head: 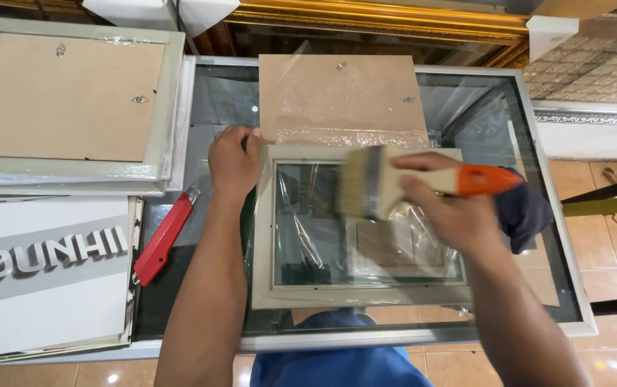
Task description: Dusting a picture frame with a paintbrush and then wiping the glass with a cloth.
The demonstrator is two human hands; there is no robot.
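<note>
Head view: pale grey rectangular picture frame (357,287) flat on glass-topped table (552,301), glass pane in, brown backing board (342,100) off, lying just beyond. Left hand (233,161) pressing frame's top-left corner, fingers spread flat, gripping nothing. Right hand (445,204) closed round orange-handled wide bristle brush (394,183), mid-sweep over pane. Dusting under way; backing not yet refitted. Brush motion-blurred; dust on pane impossible to judge. Red utility knife (165,236) idle at left. Plastic film obscures frame's right part.

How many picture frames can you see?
3, maybe more. A pale frame lies on the glass table, steadied by the left hand while the right hand brushes it. A second frame sits face-down upper left. A gold frame stands behind.
</note>
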